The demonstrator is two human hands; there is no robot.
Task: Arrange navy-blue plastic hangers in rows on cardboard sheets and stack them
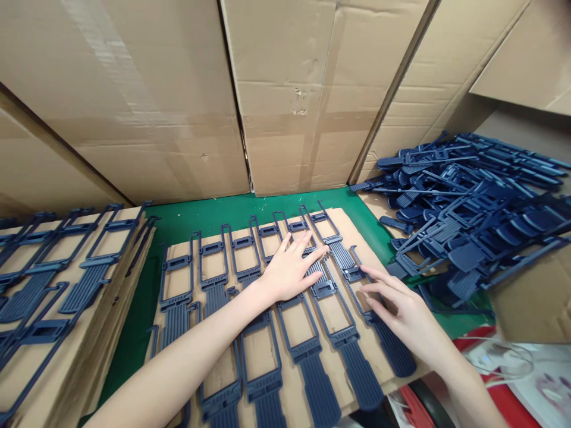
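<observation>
Dark blue plastic frames, each an open rectangle with a crossbar and a ribbed paddle, lie in two overlapping rows on a cardboard sheet. My left hand rests flat over the middle of the far row, its fingers spread across the frames. It hides parts of several of them. At the near row's right end, my right hand has its fingertips at the side of the last frame, whose ribbed paddle points towards me. Those fingers are slightly bent and apart, not visibly closed around it.
A large heap of similar blue frames lies at the right. A stack of cardboard sheets bearing more frames stands at the left. Tall cardboard boxes line the back of the green surface. Red and white items with cables lie low right.
</observation>
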